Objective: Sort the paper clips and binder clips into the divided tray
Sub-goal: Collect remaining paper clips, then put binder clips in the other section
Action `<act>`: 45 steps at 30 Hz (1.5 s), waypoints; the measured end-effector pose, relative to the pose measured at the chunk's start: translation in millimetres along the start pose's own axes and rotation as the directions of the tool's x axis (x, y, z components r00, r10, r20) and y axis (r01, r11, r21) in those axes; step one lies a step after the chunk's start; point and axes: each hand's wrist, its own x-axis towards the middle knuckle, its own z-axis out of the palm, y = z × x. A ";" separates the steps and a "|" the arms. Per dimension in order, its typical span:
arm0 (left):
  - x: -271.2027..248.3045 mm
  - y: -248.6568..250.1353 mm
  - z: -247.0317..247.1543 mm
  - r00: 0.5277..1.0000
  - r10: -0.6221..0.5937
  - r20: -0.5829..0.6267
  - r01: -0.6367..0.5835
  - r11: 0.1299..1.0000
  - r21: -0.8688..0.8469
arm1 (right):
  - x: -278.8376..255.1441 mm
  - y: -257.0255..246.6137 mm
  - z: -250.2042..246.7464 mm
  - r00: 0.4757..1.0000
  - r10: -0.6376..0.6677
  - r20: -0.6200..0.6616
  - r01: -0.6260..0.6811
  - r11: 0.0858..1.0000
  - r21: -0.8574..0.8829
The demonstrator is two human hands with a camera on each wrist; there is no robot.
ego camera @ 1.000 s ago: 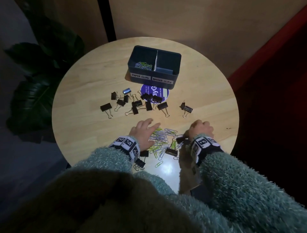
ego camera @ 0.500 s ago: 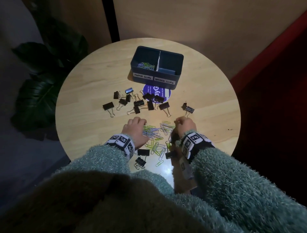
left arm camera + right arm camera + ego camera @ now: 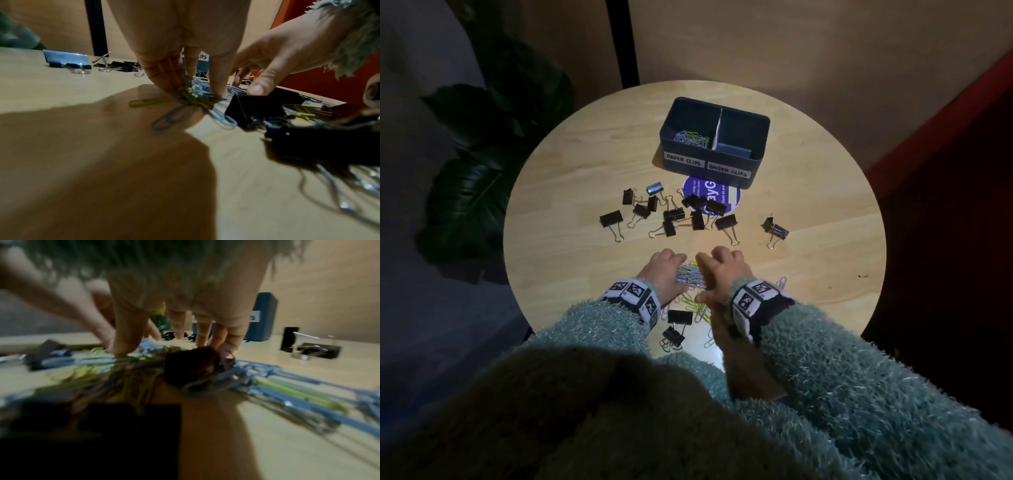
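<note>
Two hands close in from either side on a heap of blue and green paper clips [image 3: 690, 274] near the front of the round wooden bench [image 3: 571, 260]. The left hand [image 3: 666, 272] has its fingertips [image 3: 162, 81] bunched down into the heap, pinching a cluster of clips against the wood. The right hand [image 3: 722, 274], just beside it and nearly touching, presses curled fingers and thumb into the same heap; whether this grip has actually closed on any clips cannot be told from the blurred wrist view. A black binder clip [image 3: 255, 110] lies just below the right thumb, among the clips. Beyond both hands a scatter of black binder clips [image 3: 674, 214] lies well apart from the grips, and farther still stands the dark divided tray [image 3: 756, 144], labelled "PAPER CLIPS" and "BINDER CLIPS", with paper clips already in its left compartment.
</note>
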 end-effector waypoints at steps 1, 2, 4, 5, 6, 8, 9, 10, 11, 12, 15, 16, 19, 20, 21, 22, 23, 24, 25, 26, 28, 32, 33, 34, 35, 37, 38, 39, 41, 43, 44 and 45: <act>0.5 1.2 1.3 1.000 -0.001 -0.001 0.001 1.000 -0.004 | 1.9 -1.8 3.6 0.999 -0.027 -0.017 0.027 0.999 -0.019; 0.8 2.0 1.9 1.000 -0.004 -0.002 0.004 1.000 -0.005 | 3.7 -3.3 5.4 0.998 -0.048 -0.037 0.048 0.999 -0.001; 1.0 2.0 1.3 1.000 -0.007 -0.004 0.007 1.000 -0.005 | 7.4 -5.5 6.1 0.995 -0.069 -0.066 0.072 0.996 0.052; 0.9 1.6 -0.1 1.000 -0.003 -0.010 0.003 1.000 -0.013 | 9.3 -6.7 4.2 0.994 -0.084 -0.066 0.088 0.995 0.055; 0.6 1.0 -2.5 1.000 0.002 -0.020 -0.002 1.000 -0.027 | 11.7 -7.3 1.6 0.993 -0.102 -0.062 0.106 0.993 0.057; 1.3 -0.8 -8.7 0.999 0.012 -0.031 -0.015 0.997 -0.072 | 16.3 -7.0 -6.3 0.992 -0.121 -0.034 0.123 0.990 0.074; 1.8 -2.0 -12.5 1.000 0.011 -0.020 -0.014 0.993 -0.113 | 18.8 -6.0 -10.6 0.994 -0.112 0.000 0.111 0.989 0.102; 2.9 -3.2 -16.3 1.000 -0.003 0.002 0.003 0.982 -0.187 | 21.2 -3.6 -16.1 0.996 -0.086 0.037 0.079 0.983 0.163; 4.6 -4.7 -20.8 0.999 -0.025 0.033 0.034 0.958 -0.284 | 23.3 -1.0 -22.2 0.996 -0.056 0.076 0.035 0.967 0.252; 7.1 -6.3 -25.3 0.996 -0.046 0.072 0.070 0.919 -0.389 | 26.0 2.5 -28.6 0.992 -0.028 0.122 -0.015 0.941 0.337; 14.7 -9.0 -45.8 0.987 -0.054 0.154 0.140 0.767 -0.626 | 33.3 11.4 -49.1 0.979 0.005 0.203 -0.109 0.856 0.505; 18.1 -9.3 -54.5 0.984 -0.049 0.169 0.151 0.727 -0.670 | 36.4 14.0 -56.0 0.980 0.008 0.200 -0.122 0.814 0.567; 32.3 -8.3 -82.7 0.991 -0.030 0.132 0.112 0.728 -0.676 | 45.5 19.2 -81.0 0.995 0.004 0.104 -0.076 0.714 0.697; 38.4 -6.6 -91.8 0.995 -0.030 0.098 0.089 0.727 -0.681 | 50.2 20.9 -90.9 0.998 0.006 0.060 -0.048 0.693 0.720; 44.3 -4.7 -102.0 0.998 -0.034 0.060 0.067 0.712 -0.699 | 54.0 21.0 -101.7 1.000 0.007 0.016 -0.017 0.678 0.734; 50.6 -2.1 -112.3 0.999 -0.043 0.017 0.042 0.691 -0.722 | 59.5 21.9 -112.5 1.000 0.016 -0.023 0.006 0.669 0.743; 56.6 1.2 -123.5 0.998 -0.053 -0.026 0.017 0.670 -0.742 | 64.6 21.8 -123.3 0.998 0.026 -0.054 0.023 0.661 0.750; 63.8 3.8 -135.1 0.996 -0.068 -0.063 -0.003 0.653 -0.757 | 70.2 21.8 -133.5 0.996 0.037 -0.078 0.036 0.646 0.763; 70.3 7.0 -147.6 0.993 -0.076 -0.091 -0.022 0.637 -0.771 | 74.9 21.0 -143.4 0.994 0.033 -0.105 0.062 0.625 0.778; 78.0 9.7 -159.3 0.991 -0.078 -0.108 -0.037 0.618 -0.785 | 80.3 19.8 -152.2 0.991 0.033 -0.132 0.086 0.601 0.794; 92.8 14.8 -179.8 0.988 -0.080 -0.129 -0.057 0.594 -0.802 | 92.6 17.5 -168.5 0.982 0.070 -0.178 0.109 0.557 0.823; 121.9 27.4 -200.7 0.954 -0.225 -0.199 -0.058 0.513 -0.857 | 118.1 5.6 -196.4 0.960 0.175 -0.220 0.119 0.455 0.882; 129.5 30.3 -202.4 0.941 -0.260 -0.215 -0.055 0.511 -0.858 | 124.8 1.1 -201.2 0.953 0.202 -0.225 0.117 0.442 0.890; 138.1 31.9 -203.2 0.934 -0.278 -0.225 -0.049 0.524 -0.850 | 132.1 -2.7 -204.6 0.945 0.231 -0.232 0.112 0.437 0.892; 145.8 33.2 -203.7 0.932 -0.277 -0.234 -0.050 0.541 -0.839 | 141.2 -5.7 -206.0 0.935 0.261 -0.240 0.104 0.445 0.890; 154.7 36.7 -203.7 0.935 -0.259 -0.241 -0.041 0.597 -0.801 | 154.9 -11.1 -204.9 0.923 0.291 -0.252 0.085 0.486 0.870; 158.7 38.2 -203.2 0.937 -0.251 -0.241 -0.028 0.638 -0.770 | 160.9 -12.5 -203.1 0.925 0.290 -0.244 0.072 0.497 0.865; 162.9 38.2 -201.7 0.938 -0.244 -0.245 -0.015 0.680 -0.733 | 164.2 -13.3 -201.5 0.931 0.293 -0.220 0.047 0.500 0.865; 167.8 37.0 -197.1 0.931 -0.247 -0.270 0.015 0.763 -0.647 | 165.1 -14.2 -198.7 0.936 0.301 -0.181 0.002 0.510 0.860; 168.3 35.3 -193.2 0.905 -0.270 -0.329 0.030 0.811 -0.584 | 164.7 -12.1 -195.4 0.927 0.320 -0.197 0.012 0.498 0.867; 167.3 34.5 -192.0 0.894 -0.281 -0.349 0.032 0.817 -0.576 | 164.6 -9.9 -193.8 0.920 0.322 -0.226 0.049 0.476 0.878; 164.5 34.7 -191.2 0.891 -0.273 -0.363 0.026 0.829 -0.559 | 160.3 -9.5 -192.7 0.914 0.325 -0.245 0.089 0.427 0.900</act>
